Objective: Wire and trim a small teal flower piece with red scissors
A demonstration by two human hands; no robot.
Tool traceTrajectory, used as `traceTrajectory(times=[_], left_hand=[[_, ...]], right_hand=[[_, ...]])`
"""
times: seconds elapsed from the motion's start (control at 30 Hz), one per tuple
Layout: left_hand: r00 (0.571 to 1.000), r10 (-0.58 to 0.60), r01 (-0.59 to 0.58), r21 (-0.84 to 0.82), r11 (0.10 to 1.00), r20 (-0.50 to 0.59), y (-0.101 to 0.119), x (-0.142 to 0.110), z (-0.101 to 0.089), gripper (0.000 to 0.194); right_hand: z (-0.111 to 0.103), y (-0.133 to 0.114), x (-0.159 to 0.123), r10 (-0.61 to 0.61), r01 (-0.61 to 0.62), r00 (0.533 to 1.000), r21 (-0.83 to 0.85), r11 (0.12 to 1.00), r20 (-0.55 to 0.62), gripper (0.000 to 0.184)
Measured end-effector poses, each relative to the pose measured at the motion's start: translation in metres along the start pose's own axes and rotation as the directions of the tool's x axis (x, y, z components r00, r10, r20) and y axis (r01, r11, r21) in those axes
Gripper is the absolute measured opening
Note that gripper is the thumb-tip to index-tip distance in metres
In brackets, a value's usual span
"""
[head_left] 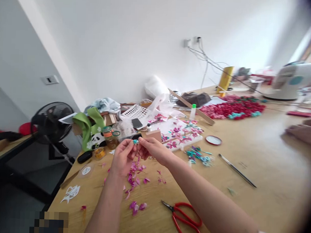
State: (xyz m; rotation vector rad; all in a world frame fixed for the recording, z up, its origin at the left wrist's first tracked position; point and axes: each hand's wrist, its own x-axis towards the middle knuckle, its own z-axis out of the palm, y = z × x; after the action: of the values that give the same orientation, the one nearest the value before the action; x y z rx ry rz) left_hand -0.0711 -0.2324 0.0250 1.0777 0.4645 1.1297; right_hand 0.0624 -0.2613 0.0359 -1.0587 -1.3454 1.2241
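My left hand (pixel 123 155) and my right hand (pixel 152 149) meet over the table, fingers pinched together. Between their fingertips shows a small teal piece (pixel 135 141), too small to name exactly. Beneath the hands, loose magenta petals (pixel 133 178) are scattered on the wood. Red-handled scissors (pixel 185 216) lie beside my right forearm. Beyond my right hand, pink flowers (pixel 172 144) rest on a white block. Teal petal pieces (pixel 200 155) form a small pile to its right.
A clutter of a green panda bag (pixel 92 131), jar (pixel 110 137) and plastic bags (pixel 161 104) lines the wall side. A brush (pixel 237 170), round lid (pixel 213 140) and red flower heap (pixel 234 107) lie rightward. A sleeve-like shape (pixel 301 131) is at the right edge.
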Motion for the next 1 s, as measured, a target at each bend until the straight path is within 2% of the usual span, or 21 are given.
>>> traceTrajectory(times=[0.07,0.17,0.23,0.3,0.4,0.5,0.6,0.87,0.93,1.0], left_hand=[[1.0,-0.005,0.005,0.014,1.0,0.006,0.002,0.0,0.001,0.021],[1.0,-0.01,0.01,0.027,1.0,0.021,0.004,-0.003,0.004,0.021],[1.0,-0.013,0.012,0.023,1.0,0.029,0.006,-0.005,0.005,0.021],[0.999,-0.012,0.011,0.01,1.0,0.033,0.006,-0.005,0.005,0.021],[0.999,-0.003,0.003,-0.002,1.0,0.036,0.006,-0.005,0.006,0.022],[0.999,-0.003,0.003,0.008,1.0,0.048,0.004,-0.005,0.007,0.022],[0.998,-0.001,0.0,0.022,1.0,0.055,0.004,-0.006,0.007,0.021],[0.996,0.072,-0.072,0.005,0.997,0.045,0.011,-0.004,0.0,0.02],[0.995,0.09,-0.09,-0.002,0.996,0.045,0.012,-0.003,-0.002,0.02],[0.995,0.086,-0.086,0.001,0.996,0.043,0.013,-0.003,-0.001,0.02]], right_hand=[[-0.008,-0.004,-0.012,0.004,-0.009,0.998,-0.069,0.998,-0.064,0.052],[-0.03,-0.006,-0.051,-0.06,0.012,0.984,-0.271,0.963,-0.168,0.04],[-0.055,-0.001,-0.087,-0.156,-0.015,0.96,-0.597,0.802,-0.233,0.034],[-0.087,0.009,-0.126,-0.152,-0.112,0.943,-0.713,0.692,-0.296,0.035],[-0.134,0.026,-0.175,-0.08,-0.278,0.896,-0.692,0.666,-0.436,0.036],[-0.156,0.04,-0.206,0.006,-0.411,0.841,-0.631,0.658,-0.542,0.038],[-0.148,0.05,-0.219,0.025,-0.434,0.843,-0.652,0.622,-0.538,0.036],[-0.091,0.07,-0.223,-0.034,-0.357,0.883,-0.719,0.596,-0.468,0.032],[-0.069,0.069,-0.222,-0.05,-0.304,0.916,-0.771,0.559,-0.397,0.031],[-0.045,0.07,-0.217,-0.082,-0.17,0.965,-0.829,0.533,-0.251,0.029]])
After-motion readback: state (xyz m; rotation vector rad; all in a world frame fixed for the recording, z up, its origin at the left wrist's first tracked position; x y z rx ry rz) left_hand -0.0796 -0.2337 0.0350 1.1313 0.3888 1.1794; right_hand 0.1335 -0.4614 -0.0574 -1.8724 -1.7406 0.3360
